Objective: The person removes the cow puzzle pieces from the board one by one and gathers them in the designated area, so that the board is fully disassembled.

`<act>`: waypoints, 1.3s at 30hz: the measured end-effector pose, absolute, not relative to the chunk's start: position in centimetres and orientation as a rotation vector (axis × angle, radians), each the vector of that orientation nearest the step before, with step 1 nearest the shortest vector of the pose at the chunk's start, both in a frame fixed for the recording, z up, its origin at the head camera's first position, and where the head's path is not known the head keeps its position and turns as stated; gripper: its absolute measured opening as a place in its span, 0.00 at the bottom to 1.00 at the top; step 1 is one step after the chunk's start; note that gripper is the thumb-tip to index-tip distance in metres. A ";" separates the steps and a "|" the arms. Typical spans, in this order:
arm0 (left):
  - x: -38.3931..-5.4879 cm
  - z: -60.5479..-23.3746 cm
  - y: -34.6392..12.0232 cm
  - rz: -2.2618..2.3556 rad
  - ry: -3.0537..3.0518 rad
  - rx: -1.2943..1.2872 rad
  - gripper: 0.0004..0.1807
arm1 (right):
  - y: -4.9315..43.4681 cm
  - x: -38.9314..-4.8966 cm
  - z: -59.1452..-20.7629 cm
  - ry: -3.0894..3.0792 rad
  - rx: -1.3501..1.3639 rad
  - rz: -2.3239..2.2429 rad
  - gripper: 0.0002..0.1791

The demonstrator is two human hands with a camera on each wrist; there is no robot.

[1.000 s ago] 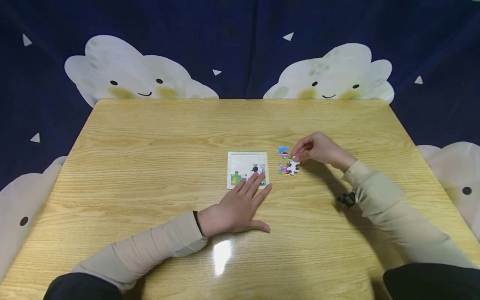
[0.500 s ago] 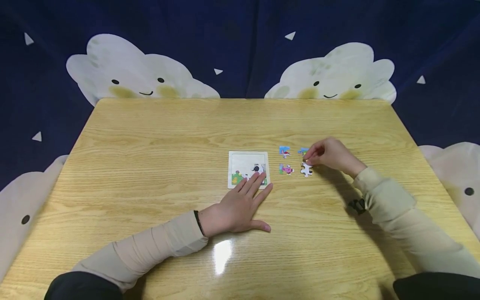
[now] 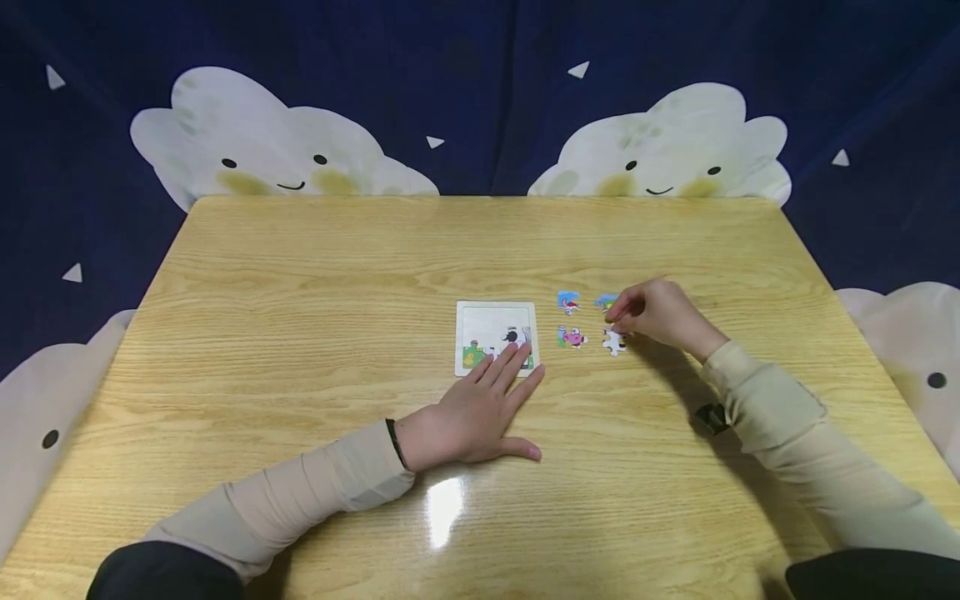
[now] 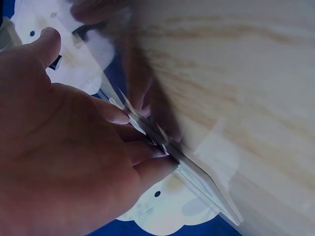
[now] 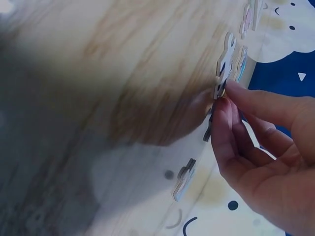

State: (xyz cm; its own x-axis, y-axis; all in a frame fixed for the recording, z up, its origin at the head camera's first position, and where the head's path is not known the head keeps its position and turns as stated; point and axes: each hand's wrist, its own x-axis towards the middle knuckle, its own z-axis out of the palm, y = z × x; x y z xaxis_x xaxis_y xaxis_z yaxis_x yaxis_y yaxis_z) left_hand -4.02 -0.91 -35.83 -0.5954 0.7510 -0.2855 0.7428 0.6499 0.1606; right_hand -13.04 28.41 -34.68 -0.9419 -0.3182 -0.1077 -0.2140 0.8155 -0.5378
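My left hand (image 3: 483,415) lies flat with straight, spread fingers, its fingertips over the lower right of a white puzzle tray (image 3: 460,337). Fitted pieces with green, white and black print (image 3: 474,354) fill the tray's lower part, partly hidden by those fingers. To the right, my right hand (image 3: 660,312) pinches a mostly white puzzle piece (image 3: 613,342) between thumb and fingers. In the right wrist view this piece (image 5: 226,61) stands out past the thumb tip, low over the table. A blue and green piece (image 3: 606,302) lies just behind it, partly covered by the fingers.
Two loose pieces lie between tray and right hand: a blue one with red (image 3: 567,302) and a pink one (image 3: 572,337). Another piece (image 5: 184,179) shows on the table in the right wrist view. The wooden table (image 3: 315,267) ends at a dark blue cloud-print cloth (image 3: 480,83).
My right hand has moved right with the white piece, away from the pink piece, and has stayed nearly still over the last half second. The left hand has not moved.
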 end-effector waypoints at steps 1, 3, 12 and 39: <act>-4.0 -35.8 -0.9 0.035 2.544 1.192 0.54 | 28.4 -13.0 -34.7 2.807 -0.415 -0.802 0.02; -4.0 -35.9 -0.9 0.044 2.546 1.196 0.54 | 28.4 -13.0 -34.7 2.810 -0.420 -0.812 0.02; -4.0 -36.1 -0.8 0.040 2.558 1.192 0.53 | 26.4 -12.5 -34.1 2.801 -0.507 -0.886 0.03; -2.4 -35.7 -1.7 0.080 2.597 1.238 0.52 | 18.1 -14.5 -34.7 2.644 -0.606 -0.929 0.03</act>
